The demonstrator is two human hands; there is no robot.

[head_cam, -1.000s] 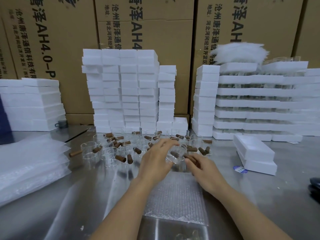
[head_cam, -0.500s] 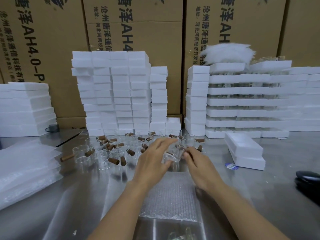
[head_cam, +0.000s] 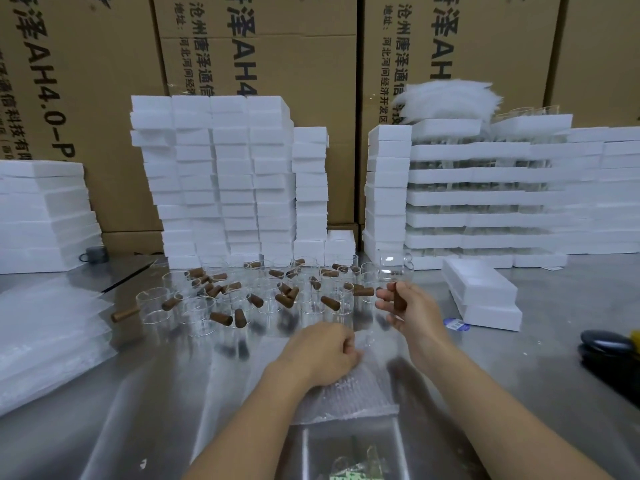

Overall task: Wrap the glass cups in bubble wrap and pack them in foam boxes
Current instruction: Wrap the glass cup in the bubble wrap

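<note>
My right hand [head_cam: 414, 308] grips the brown wooden handle of a clear glass cup [head_cam: 394, 267] and holds it raised above the other cups. My left hand [head_cam: 320, 351] rests with curled fingers on the far edge of a bubble wrap sheet [head_cam: 349, 396] that lies flat on the metal table [head_cam: 519, 393], and seems to pinch it. Many more glass cups with brown handles [head_cam: 242, 296] stand in a cluster behind the sheet. Two white foam boxes [head_cam: 481, 296] lie stacked to the right of my right hand.
Tall stacks of foam boxes [head_cam: 225, 174] and foam trays [head_cam: 485, 195] line the back in front of cardboard cartons. A pile of bubble wrap sheets [head_cam: 45, 337] lies at the left. A black object [head_cam: 609, 348] sits at the right edge, and a small label [head_cam: 457, 323] lies near the boxes.
My right hand has lifted the cup out of the cluster by its handle and moved it right. My left hand let go of the cup and dropped back onto the bubble wrap sheet.
</note>
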